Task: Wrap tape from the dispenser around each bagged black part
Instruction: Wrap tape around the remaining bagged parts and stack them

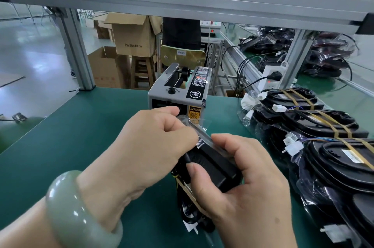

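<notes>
Above the green mat I hold a bagged black part (210, 163) with both hands. My right hand (242, 185) grips it from the right, thumb across its textured face. My left hand (153, 142) pinches a strip of clear tape (197, 126) against the part's upper edge. The grey tape dispenser (178, 92) stands just behind my hands, its slot facing me. The part's cable and white connector (191, 227) hang below my right hand.
Several bagged black parts (323, 126) banded with tan tape lie in a row along the right side of the green mat (81, 126). A power strip (271, 77) stands behind them. Aluminium frame posts (74, 49) rise at the table's back edge, with cardboard boxes (131, 35) beyond.
</notes>
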The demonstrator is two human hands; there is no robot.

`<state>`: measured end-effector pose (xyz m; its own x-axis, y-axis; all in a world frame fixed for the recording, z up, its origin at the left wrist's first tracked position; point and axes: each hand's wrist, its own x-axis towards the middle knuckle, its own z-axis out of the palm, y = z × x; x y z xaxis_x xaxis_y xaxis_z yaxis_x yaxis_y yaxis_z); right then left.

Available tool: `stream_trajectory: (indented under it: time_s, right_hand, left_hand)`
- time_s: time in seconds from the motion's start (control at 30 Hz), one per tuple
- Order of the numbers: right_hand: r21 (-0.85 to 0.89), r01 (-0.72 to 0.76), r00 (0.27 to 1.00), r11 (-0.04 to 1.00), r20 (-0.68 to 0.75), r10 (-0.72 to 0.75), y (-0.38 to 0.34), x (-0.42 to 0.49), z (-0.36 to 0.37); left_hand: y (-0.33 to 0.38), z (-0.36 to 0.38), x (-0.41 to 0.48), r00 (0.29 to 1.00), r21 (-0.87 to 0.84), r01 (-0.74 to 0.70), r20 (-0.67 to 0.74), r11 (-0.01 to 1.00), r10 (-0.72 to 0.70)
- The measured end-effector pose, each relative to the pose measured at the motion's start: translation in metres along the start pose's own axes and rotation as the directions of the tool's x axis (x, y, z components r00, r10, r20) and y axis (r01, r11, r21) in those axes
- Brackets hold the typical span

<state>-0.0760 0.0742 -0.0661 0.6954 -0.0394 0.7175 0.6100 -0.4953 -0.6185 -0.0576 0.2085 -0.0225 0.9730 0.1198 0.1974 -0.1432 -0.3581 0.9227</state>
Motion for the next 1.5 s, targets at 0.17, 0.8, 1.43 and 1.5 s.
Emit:
stream_trajectory:
  time_s: [0.17, 0.8, 1.43, 1.5]
  right_hand:
    - [-0.025, 0.0, 1.0, 1.0, -0.009, 0.0, -0.0009, 0.0003, 0.0007]
    - [-0.061, -0.012, 1.0, 0.998, -0.022, 0.011, -0.0028, 0.0006, 0.0022]
    - [-0.173, 0.046, 0.998, 0.984, 0.055, -0.036, -0.0055, 0.0025, -0.0026]
    - [-0.226, 0.07, 0.995, 0.972, 0.08, -0.053, -0.0062, 0.0059, -0.006]
  left_hand:
    - [-0.0003, 0.0003, -0.001, 1.0, 0.046, 0.026, 0.017, 0.999, -0.026]
    - [-0.002, 0.003, 0.002, 0.998, -0.042, 0.054, -0.012, 0.998, -0.055]
    - [-0.0021, 0.0047, 0.0006, 0.998, 0.122, 0.055, 0.01, 0.991, -0.056]
    - [-0.0021, 0.0036, 0.0005, 0.998, 0.12, 0.06, 0.006, 0.991, -0.061]
